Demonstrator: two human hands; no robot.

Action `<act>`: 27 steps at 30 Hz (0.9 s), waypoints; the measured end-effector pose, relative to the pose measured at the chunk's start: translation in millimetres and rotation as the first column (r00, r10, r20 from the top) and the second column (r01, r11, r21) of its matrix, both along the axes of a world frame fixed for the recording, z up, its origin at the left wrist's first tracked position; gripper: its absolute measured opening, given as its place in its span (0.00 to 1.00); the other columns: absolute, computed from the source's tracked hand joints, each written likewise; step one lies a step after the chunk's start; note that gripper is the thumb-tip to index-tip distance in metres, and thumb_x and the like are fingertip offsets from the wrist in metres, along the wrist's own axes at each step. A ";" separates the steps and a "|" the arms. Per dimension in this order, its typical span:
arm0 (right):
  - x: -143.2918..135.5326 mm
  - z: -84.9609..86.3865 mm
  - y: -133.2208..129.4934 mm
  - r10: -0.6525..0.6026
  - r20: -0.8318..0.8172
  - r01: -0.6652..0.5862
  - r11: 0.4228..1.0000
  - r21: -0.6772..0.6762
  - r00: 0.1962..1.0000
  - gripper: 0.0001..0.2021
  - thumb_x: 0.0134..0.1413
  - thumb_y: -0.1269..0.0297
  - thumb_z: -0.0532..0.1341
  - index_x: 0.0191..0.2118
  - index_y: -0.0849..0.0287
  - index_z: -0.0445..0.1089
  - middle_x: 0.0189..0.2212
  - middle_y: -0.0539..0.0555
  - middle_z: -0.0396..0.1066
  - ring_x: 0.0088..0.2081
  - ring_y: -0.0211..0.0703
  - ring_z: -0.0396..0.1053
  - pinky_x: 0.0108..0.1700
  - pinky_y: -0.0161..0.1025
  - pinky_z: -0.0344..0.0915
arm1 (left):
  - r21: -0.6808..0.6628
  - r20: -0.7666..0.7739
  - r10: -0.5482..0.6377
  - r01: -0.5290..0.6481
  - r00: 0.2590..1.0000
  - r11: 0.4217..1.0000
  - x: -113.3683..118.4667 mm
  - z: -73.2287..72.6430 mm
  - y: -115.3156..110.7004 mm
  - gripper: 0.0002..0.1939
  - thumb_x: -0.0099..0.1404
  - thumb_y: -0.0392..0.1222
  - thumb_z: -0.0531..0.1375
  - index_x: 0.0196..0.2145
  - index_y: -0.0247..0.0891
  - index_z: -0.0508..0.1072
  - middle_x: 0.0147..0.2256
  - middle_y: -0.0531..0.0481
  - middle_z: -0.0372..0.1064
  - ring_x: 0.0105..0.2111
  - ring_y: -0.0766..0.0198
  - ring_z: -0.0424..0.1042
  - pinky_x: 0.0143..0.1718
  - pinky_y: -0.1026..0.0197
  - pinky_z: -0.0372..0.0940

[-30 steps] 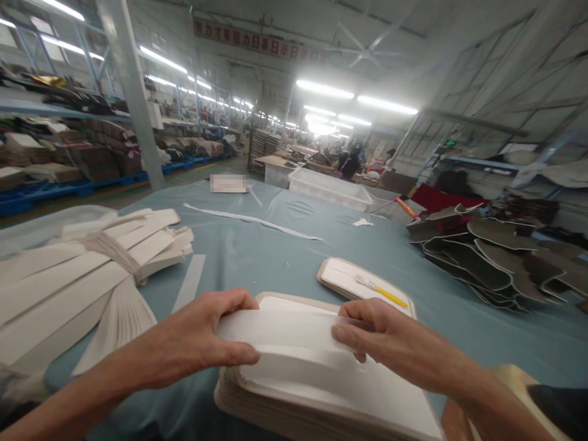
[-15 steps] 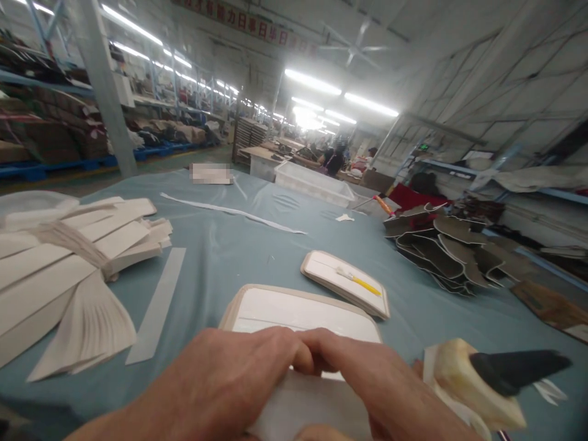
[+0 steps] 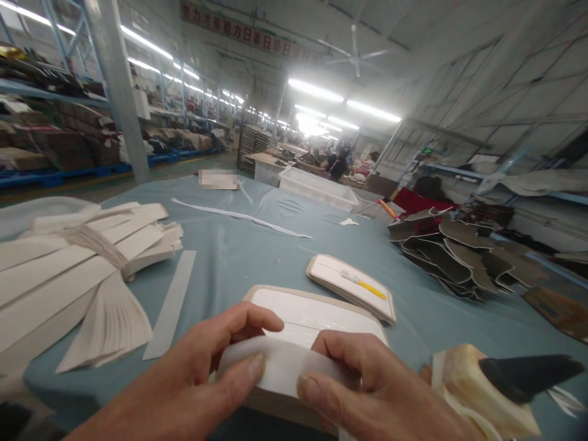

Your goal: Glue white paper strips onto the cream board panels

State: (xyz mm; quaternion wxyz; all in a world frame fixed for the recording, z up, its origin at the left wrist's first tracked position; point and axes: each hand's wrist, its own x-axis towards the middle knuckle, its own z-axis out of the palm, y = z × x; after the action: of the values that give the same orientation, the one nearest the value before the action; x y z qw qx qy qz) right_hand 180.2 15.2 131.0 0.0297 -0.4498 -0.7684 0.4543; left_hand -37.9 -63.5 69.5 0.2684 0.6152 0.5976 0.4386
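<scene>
Between my two hands a white strip (image 3: 285, 369) is bent in a shallow curve, over the near side of a stack of white panels (image 3: 316, 315) with beige edges. My left hand (image 3: 215, 361) pinches the strip's left part, its thumb on the near face and its index finger arched above. With thumb and curled fingers, my right hand (image 3: 362, 380) grips the right part. Behind the stack is a smaller pile of like panels (image 3: 331, 274), with a yellow-handled brush (image 3: 370, 288) lying on top. My hands hide part of the stack's near edge.
Bundled off-white strips (image 3: 92, 263) lie at left, beside a single pale strip (image 3: 172, 306). A stained bottle with a dark nozzle (image 3: 482, 386) stands close to my right forearm. Dark curved pieces (image 3: 459, 251) are heaped at right. A white bin (image 3: 316, 187) is at the far edge.
My hands have moved apart from where they met over the strip. The thumbs now press its near face, and more of the strip shows. The view has shifted slightly.
</scene>
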 end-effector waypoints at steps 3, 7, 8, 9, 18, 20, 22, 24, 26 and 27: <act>-12.1 -4.0 1.1 0.056 -0.073 -0.059 0.997 -0.048 0.996 0.15 0.58 0.49 0.64 0.34 0.57 0.71 0.25 0.45 0.62 0.27 0.36 0.58 0.26 0.34 0.50 | -0.030 0.122 -0.034 0.038 0.992 0.999 9.4 3.3 7.8 0.18 0.63 0.52 0.58 0.48 0.46 0.75 0.36 0.54 0.80 0.34 0.62 0.81 0.33 0.68 0.74; -30.5 -5.3 4.5 0.010 -0.067 -0.004 0.996 0.087 0.998 0.15 0.63 0.53 0.59 0.31 0.57 0.70 0.23 0.44 0.57 0.27 0.35 0.54 0.26 0.34 0.49 | 0.023 0.080 0.034 -0.036 0.996 0.999 11.2 -4.7 11.9 0.23 0.64 0.55 0.59 0.55 0.49 0.74 0.40 0.52 0.80 0.38 0.61 0.81 0.35 0.67 0.75; -34.3 -4.9 6.5 -0.002 -0.055 0.009 0.991 0.130 0.998 0.15 0.63 0.53 0.59 0.30 0.57 0.70 0.22 0.44 0.57 0.27 0.35 0.54 0.27 0.34 0.49 | 0.021 0.064 0.056 -0.058 0.996 0.998 8.2 -6.8 12.4 0.24 0.64 0.55 0.59 0.56 0.50 0.73 0.41 0.52 0.80 0.39 0.61 0.81 0.35 0.67 0.75; -37.4 -4.6 9.3 -0.007 -0.047 0.014 0.987 0.162 0.999 0.15 0.63 0.53 0.59 0.30 0.57 0.70 0.22 0.44 0.58 0.27 0.35 0.55 0.27 0.34 0.50 | 0.009 0.059 0.076 -0.077 0.995 0.997 3.8 -8.2 13.1 0.25 0.65 0.56 0.60 0.58 0.50 0.72 0.42 0.52 0.80 0.39 0.61 0.81 0.36 0.67 0.75; -42.4 -25.2 49.9 -0.022 0.008 0.022 0.998 0.054 1.000 0.20 0.66 0.46 0.54 0.32 0.58 0.66 0.24 0.44 0.54 0.26 0.35 0.52 0.28 0.35 0.48 | -0.006 0.191 0.393 -0.399 0.900 0.917 -58.0 -32.1 25.9 0.31 0.61 0.68 0.59 0.51 0.43 0.74 0.39 0.47 0.80 0.34 0.57 0.79 0.42 0.57 0.77; -44.5 -29.6 53.8 0.005 0.067 -0.008 0.999 0.035 0.998 0.18 0.65 0.48 0.55 0.32 0.58 0.65 0.24 0.44 0.54 0.26 0.35 0.52 0.28 0.36 0.49 | -0.066 0.185 0.362 -0.356 0.914 0.932 -62.2 -52.8 22.3 0.30 0.62 0.67 0.59 0.50 0.43 0.76 0.41 0.46 0.81 0.36 0.56 0.79 0.42 0.57 0.76; -47.9 -31.1 56.1 0.024 0.140 -0.032 0.998 0.053 0.990 0.17 0.65 0.50 0.55 0.31 0.58 0.64 0.24 0.45 0.55 0.27 0.35 0.52 0.29 0.36 0.50 | -0.122 0.171 0.327 -0.309 0.930 0.943 -62.5 -72.7 17.7 0.28 0.64 0.66 0.58 0.51 0.44 0.76 0.43 0.45 0.81 0.39 0.56 0.80 0.43 0.58 0.76; -51.4 -30.8 58.2 0.028 0.195 -0.043 0.997 0.068 0.980 0.17 0.65 0.50 0.55 0.30 0.57 0.63 0.24 0.45 0.54 0.27 0.36 0.52 0.30 0.36 0.50 | -0.159 0.151 0.323 -0.300 0.934 0.941 -61.1 -87.0 14.1 0.27 0.66 0.66 0.57 0.51 0.45 0.76 0.44 0.47 0.81 0.41 0.56 0.80 0.45 0.59 0.75; -54.5 -30.5 60.7 0.036 0.233 -0.052 0.997 0.064 0.972 0.18 0.64 0.50 0.55 0.29 0.57 0.61 0.24 0.44 0.52 0.27 0.36 0.51 0.29 0.36 0.49 | -0.169 0.130 0.330 -0.307 0.935 0.937 -59.5 -94.6 13.0 0.27 0.66 0.66 0.57 0.51 0.45 0.77 0.43 0.48 0.81 0.41 0.57 0.80 0.45 0.60 0.75; -55.8 -30.7 61.9 0.041 0.246 -0.058 0.996 0.061 0.968 0.18 0.64 0.50 0.55 0.28 0.57 0.61 0.24 0.44 0.52 0.27 0.36 0.51 0.29 0.37 0.49 | -0.162 0.122 0.333 -0.312 0.935 0.936 -58.5 -96.3 13.2 0.27 0.66 0.66 0.57 0.50 0.45 0.77 0.42 0.49 0.81 0.40 0.58 0.79 0.44 0.61 0.75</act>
State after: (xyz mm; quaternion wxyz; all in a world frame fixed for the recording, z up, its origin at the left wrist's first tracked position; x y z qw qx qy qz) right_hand 124.5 77.1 100.4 -0.0614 -0.4819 -0.7921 0.3695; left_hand -96.4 -50.3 -26.8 0.2784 0.4541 0.6985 0.4779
